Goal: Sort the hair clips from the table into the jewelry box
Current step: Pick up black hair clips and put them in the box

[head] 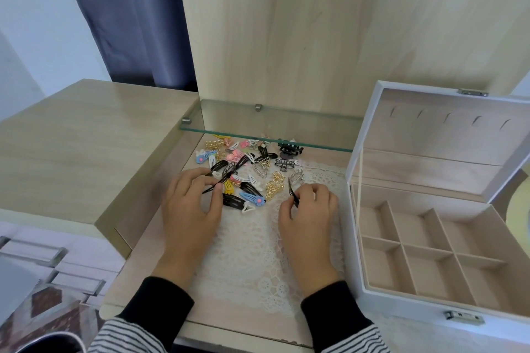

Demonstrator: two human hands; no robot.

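In the head view, the left hand (190, 203) lies over the near left edge of a heap of hair clips (243, 166), thumb and forefinger curled to pinch a slim black snap clip (214, 185) that slants up and away towards the heap. The right hand (308, 209) sits just right of the heap, its fingers curled in and pinching a second dark slim clip (292, 195) whose tip points away from the person. The two hands are apart, with a blue flower clip (252, 198) and a cluster of gold clips (274, 189) between them. The heap is a mix of black, pink, white, yellow and metal pieces spread on the table (146, 241), partly on a white lace mat (252, 241) and partly under a glass shelf (266, 135). A black claw clip (289, 149) lies at the heap's far side beneath the glass, and a silver oval clip (296, 176) lies just beyond the right hand's fingers. The jewelry box (401, 321), white outside and beige inside, stands open on the right, just beside the right hand. Its lid (447, 129) is tipped back and its tray is divided into several compartments. Both wrists wear black cuffs (169, 298) under striped sleeves. A raised wooden top (71, 137) lies to the left and a dark blue curtain (129, 23) hangs behind it.
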